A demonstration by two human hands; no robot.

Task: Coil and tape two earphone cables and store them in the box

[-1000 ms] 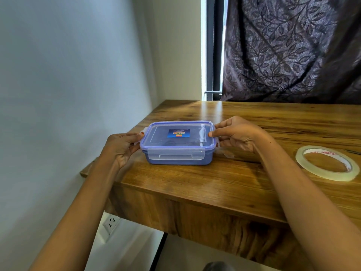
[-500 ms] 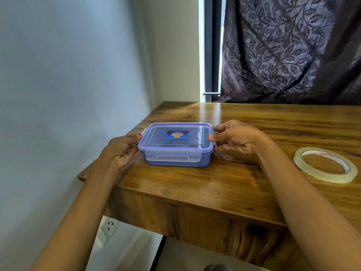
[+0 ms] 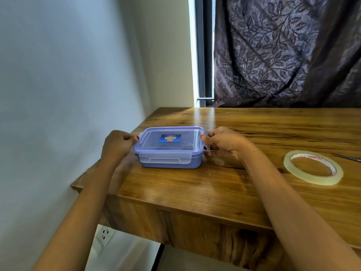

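A blue plastic box (image 3: 169,160) with a clear lid and a blue sticker sits near the left end of the wooden table (image 3: 205,188). Its front latch is folded down. My left hand (image 3: 117,145) grips the box's left side, thumb on the lid's edge. At the right side my right hand (image 3: 224,145) holds the clear side latch, thumb on the lid corner. Dark shapes show faintly through the lid; the earphone cables cannot be made out.
A roll of clear tape (image 3: 313,166) lies flat on the table to the right. A thin dark metal tip (image 3: 349,157) pokes in at the right edge. A white wall is close on the left, a dark curtain (image 3: 283,51) behind the table.
The box's near latch now lies snapped down. Both hands stay at the box's sides, my right fingers curling down onto the right latch.
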